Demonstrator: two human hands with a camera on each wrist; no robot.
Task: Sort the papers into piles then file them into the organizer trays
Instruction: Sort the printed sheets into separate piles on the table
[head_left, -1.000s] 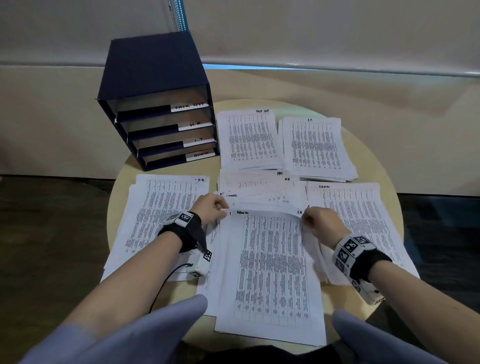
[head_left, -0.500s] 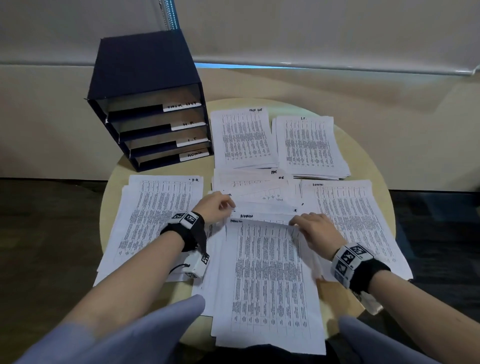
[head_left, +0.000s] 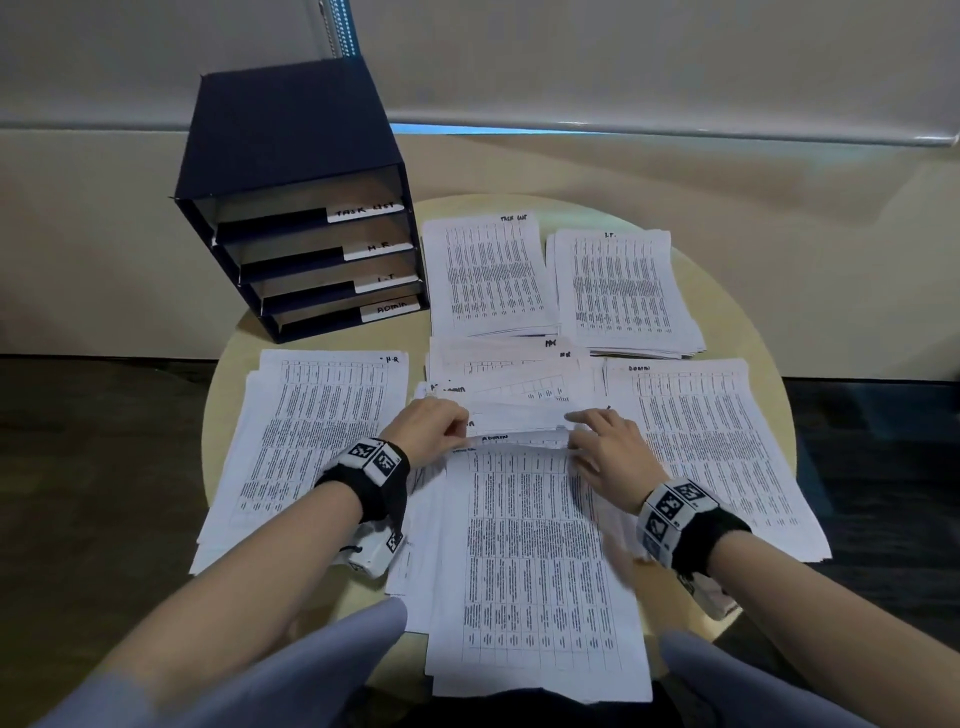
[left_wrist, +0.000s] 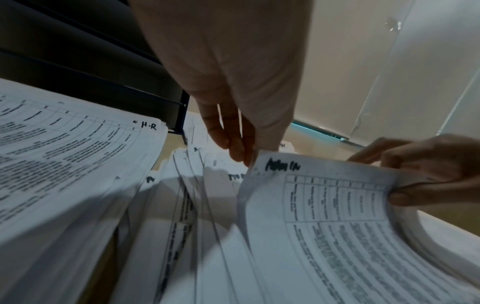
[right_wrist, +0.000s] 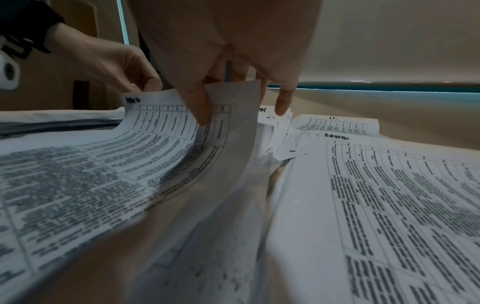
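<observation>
An unsorted stack of printed sheets (head_left: 535, 561) lies in front of me on the round table (head_left: 737, 322). My left hand (head_left: 457, 431) pinches the far left corner of its top sheet, which is marked ADMIN (left_wrist: 324, 205). My right hand (head_left: 582, 431) pinches the far right corner of the same sheet (right_wrist: 155, 131), thumb on top, and the far edge is curled up off the stack. Four sorted piles surround the stack: H.R (head_left: 311, 441), task list (head_left: 488, 275), I.T. (head_left: 623, 291) and ADMIN (head_left: 717, 457). The dark blue organizer (head_left: 291, 156) stands at the back left.
The organizer has several open trays labelled TASK LIST, H.R, I.T and ADMIN, facing me. More loose fanned sheets (head_left: 514, 374) lie between the centre stack and the back piles. A beige wall and a window blind lie beyond the table.
Both hands stayed at the far edge of the centre stack. The right hand's fingers spread out from a curled grip, and the ADMIN mark on the held sheet came into view.
</observation>
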